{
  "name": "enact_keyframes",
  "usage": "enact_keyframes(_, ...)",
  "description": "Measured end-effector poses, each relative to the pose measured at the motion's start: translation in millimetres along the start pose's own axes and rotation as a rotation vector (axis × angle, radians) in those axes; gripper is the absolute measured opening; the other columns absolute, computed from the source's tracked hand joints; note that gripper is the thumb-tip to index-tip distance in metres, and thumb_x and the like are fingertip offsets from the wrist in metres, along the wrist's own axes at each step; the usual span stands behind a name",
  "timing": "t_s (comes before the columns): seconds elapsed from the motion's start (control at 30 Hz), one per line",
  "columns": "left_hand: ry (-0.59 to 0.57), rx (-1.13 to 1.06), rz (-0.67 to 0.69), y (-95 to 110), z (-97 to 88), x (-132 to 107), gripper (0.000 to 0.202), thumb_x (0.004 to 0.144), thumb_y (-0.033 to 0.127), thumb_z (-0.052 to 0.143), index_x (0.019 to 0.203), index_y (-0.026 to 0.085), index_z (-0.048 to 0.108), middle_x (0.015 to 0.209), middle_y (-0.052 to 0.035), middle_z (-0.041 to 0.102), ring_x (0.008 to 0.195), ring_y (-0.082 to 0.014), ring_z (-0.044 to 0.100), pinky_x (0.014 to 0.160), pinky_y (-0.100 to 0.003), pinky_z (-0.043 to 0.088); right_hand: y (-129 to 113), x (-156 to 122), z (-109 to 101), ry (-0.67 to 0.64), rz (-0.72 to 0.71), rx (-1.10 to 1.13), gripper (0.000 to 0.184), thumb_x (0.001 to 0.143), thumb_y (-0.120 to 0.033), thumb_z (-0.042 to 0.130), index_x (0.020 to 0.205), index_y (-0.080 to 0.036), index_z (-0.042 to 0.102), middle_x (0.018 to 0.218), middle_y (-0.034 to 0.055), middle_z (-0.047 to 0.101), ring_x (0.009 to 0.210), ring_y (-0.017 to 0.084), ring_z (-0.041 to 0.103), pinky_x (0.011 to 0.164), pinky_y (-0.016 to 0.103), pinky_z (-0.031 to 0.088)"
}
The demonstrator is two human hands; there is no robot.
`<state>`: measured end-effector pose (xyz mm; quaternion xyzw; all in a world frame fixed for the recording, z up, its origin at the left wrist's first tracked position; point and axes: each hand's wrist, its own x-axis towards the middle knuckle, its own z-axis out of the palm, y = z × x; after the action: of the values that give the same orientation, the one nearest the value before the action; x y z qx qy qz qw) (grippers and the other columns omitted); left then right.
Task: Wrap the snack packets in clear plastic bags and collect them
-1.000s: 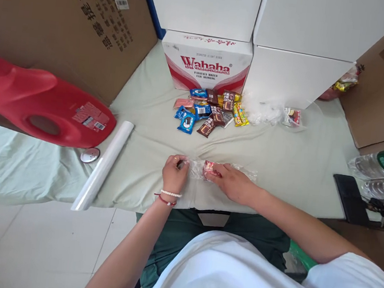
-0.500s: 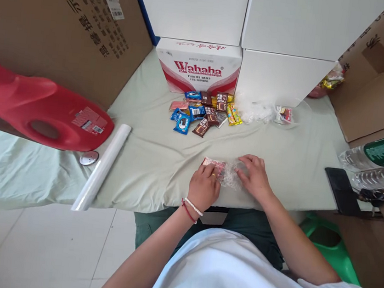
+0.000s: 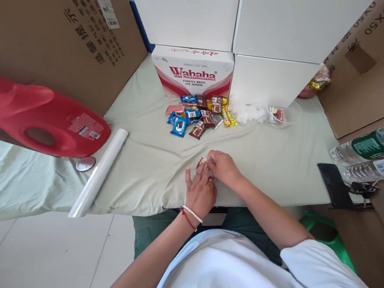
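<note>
While the left hand point(image 3: 202, 191) lies palm down near the middle of the front edge of the cloth-covered counter point(image 3: 154, 167), its fingers reach over a small red-and-white packet point(image 3: 201, 162) resting a little in from that edge. Only a corner of the packet shows beyond the fingers. The little finger stands out to the side and the others lie close together; the thumb is hidden, so I cannot tell whether this grip pinches the packet or merely presses on it. The right hand point(image 3: 225, 168) comes in from the right with its fingers bent, meeting the left fingers at the packet; its fingertips are covered, so what its grip pinches cannot be told either. A white beaded bracelet point(image 3: 193, 214) and a red cord bracelet point(image 3: 188, 220) circle the left wrist.

Toward the back edge, a loose pile of wrapped snacks point(image 3: 200, 116), blue, brown, yellow and pink, lies before a Wahaha carton point(image 3: 183, 62). Just right of the pile is crumpled clear plastic point(image 3: 251, 113), with another small packet point(image 3: 276, 115) beside it. On the left, a pale roll point(image 3: 100, 170) lies with its near end at the front edge; a red jug point(image 3: 56, 119) and a round badge point(image 3: 85, 164) are left of it. Near the right edge lies a black phone point(image 3: 335, 183), beside two clear bottles point(image 3: 375, 144).
</note>
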<state>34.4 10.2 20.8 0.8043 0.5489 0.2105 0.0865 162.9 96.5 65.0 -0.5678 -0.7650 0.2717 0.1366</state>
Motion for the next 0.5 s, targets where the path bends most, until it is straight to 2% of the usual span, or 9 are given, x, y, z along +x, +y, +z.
enact_keyframes(0.07,0.036,0.000,0.018,-6.2,-9.8,-10.0,0.060,0.088,0.016,0.052,0.149,0.019,0.054,0.159,-0.0184,0.051,0.155,-0.0384,0.036,0.126,-0.072,0.003,-12.7,6.3,13.2,-0.040,-0.026,-0.118,0.021,0.102,-0.018,0.047,0.108,-0.014,0.067,0.109,0.0143,0.070,0.095,0.024,0.065,0.083,0.033,0.048)
enact_keyframes(0.17,0.155,0.007,0.036,-32.0,-24.1,-31.1,0.060,0.090,0.017,0.053,0.149,0.025,0.052,0.148,-0.0130,0.063,0.154,-0.0366,0.039,0.126,-0.070,0.007,-25.7,4.9,31.7,-0.027,-0.084,-0.224,0.027,0.105,-0.029,0.048,0.114,-0.011,0.067,0.115,0.0181,0.066,0.107,0.029,0.061,0.094,0.040,0.049)
enact_keyframes(0.27,0.294,0.038,0.010,-69.7,-30.2,-45.2,0.043,0.089,0.017,0.058,0.129,0.031,0.065,0.128,-0.0084,0.073,0.147,-0.0348,0.048,0.125,-0.070,0.014,-33.8,-1.0,45.5,0.062,-0.153,-0.314,0.042,0.101,-0.048,0.057,0.117,-0.011,0.067,0.119,0.0196,0.063,0.118,0.035,0.053,0.106,0.051,0.043)
enact_keyframes(0.33,0.337,0.039,-0.087,-89.9,-28.9,-45.3,0.031,0.087,0.017,0.060,0.114,0.029,0.069,0.122,-0.0092,0.073,0.146,-0.0359,0.048,0.122,-0.071,0.019,-36.5,-3.1,51.4,0.079,-0.181,-0.360,0.048,0.096,-0.054,0.065,0.118,-0.011,0.066,0.119,0.0185,0.062,0.117,0.035,0.051,0.110,0.054,0.040)
enact_keyframes(0.4,0.330,0.041,-0.171,-100.3,-24.4,-40.4,0.022,0.087,0.018,0.060,0.105,0.026,0.070,0.119,-0.0115,0.073,0.145,-0.0378,0.048,0.121,-0.072,0.021,-35.8,-3.8,53.3,0.074,-0.176,-0.377,0.042,0.095,-0.048,0.068,0.119,-0.014,0.065,0.119,0.0168,0.063,0.114,0.033,0.052,0.107,0.052,0.043)
enact_keyframes(0.5,0.277,0.065,-0.203,-100.1,-15.3,-32.9,0.018,0.090,0.020,0.057,0.104,0.022,0.068,0.120,-0.0162,0.070,0.138,-0.0387,0.054,0.118,-0.069,0.031,-21.4,-6.2,42.5,0.074,-0.137,-0.312,0.024,0.102,-0.030,0.057,0.120,-0.017,0.067,0.118,0.0153,0.066,0.109,0.030,0.056,0.097,0.045,0.049)
